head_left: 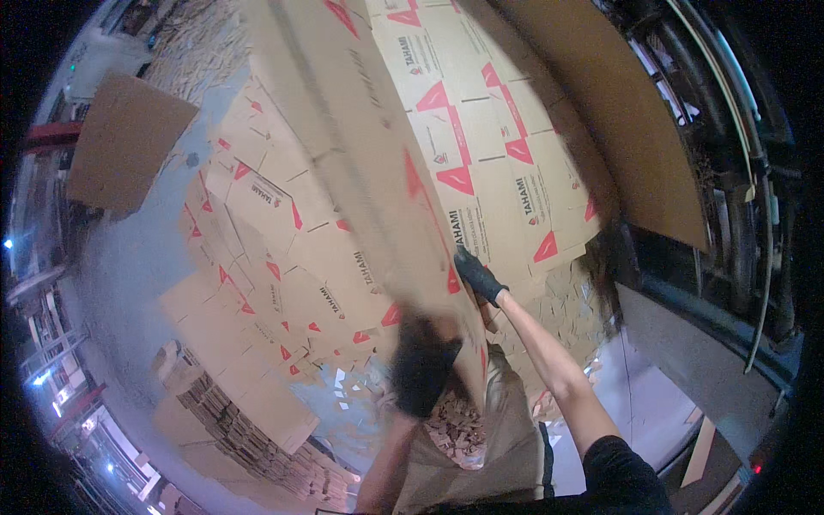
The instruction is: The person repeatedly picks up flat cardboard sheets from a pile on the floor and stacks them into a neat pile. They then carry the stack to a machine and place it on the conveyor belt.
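Item: long cardboard sheet, tan with red marks, blurred. Position: raised in front of the person, tilted, its long side running from the top of the view down to the hands.

Left hand: black glove, at the sheet's lower part. Blur hides the fingers; whether they are clamped cannot be told. The low placement probably serves to carry the near end.

Right hand: dark glove, farther up, at the sheet's right edge. Fingers reach the edge; whether they close on it cannot be told. This placement likely steadies the tilt, since a long sheet would sag or swing if held at one point.

Printed cardboard, right group: pale, red-marked, lying beyond the raised sheet. Printed cardboard, left group: spread flat, overlapping; presumably flat so the pieces stay put.

Cardboard strips: lower left, packed side by side in a row, probably to keep them together.

Plain cardboard piece: upper left, apart from the rest, on the grey floor.

Cardboard scraps: loose, below the hands.

Large brown panel: right, beside machinery.
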